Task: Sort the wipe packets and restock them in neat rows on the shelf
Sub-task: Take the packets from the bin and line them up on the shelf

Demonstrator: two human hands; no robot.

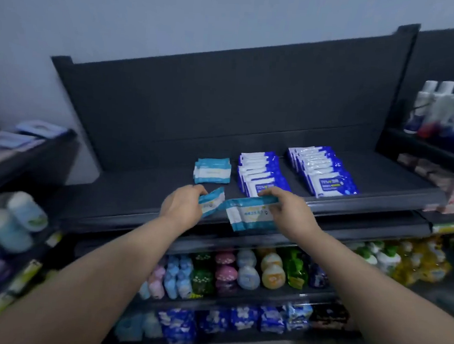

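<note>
Head cam, looking down at a dark shelf point(127, 194) with both arms reaching in. The left hand point(183, 203) has its fingers curled round a small teal-and-white wipe packet point(213, 201), which sits tilted just above the shelf's front edge. The right hand point(290, 214) is pinching a bigger teal-and-white packet point(249, 215) by the right end of its top edge, thumb on the near side, so it hangs face-out in front of the shelf lip. The two packets look like they meet at a corner, but I can't really tell whether they're touching.

On the shelf behind the hands there's a short stack of the same teal packets point(212, 171) on the left. Just right of it is a row of dark blue packets point(261, 171) overlapping front to back, then a second dark blue row point(324, 169) further right, with a gap between the two.

Around that: white bottles point(445, 112) on a higher shelf to the right, pale capped bottles point(15, 221) on the left, and colourful pouches point(240, 275) on the shelves below. It's all a bit blurry.
</note>
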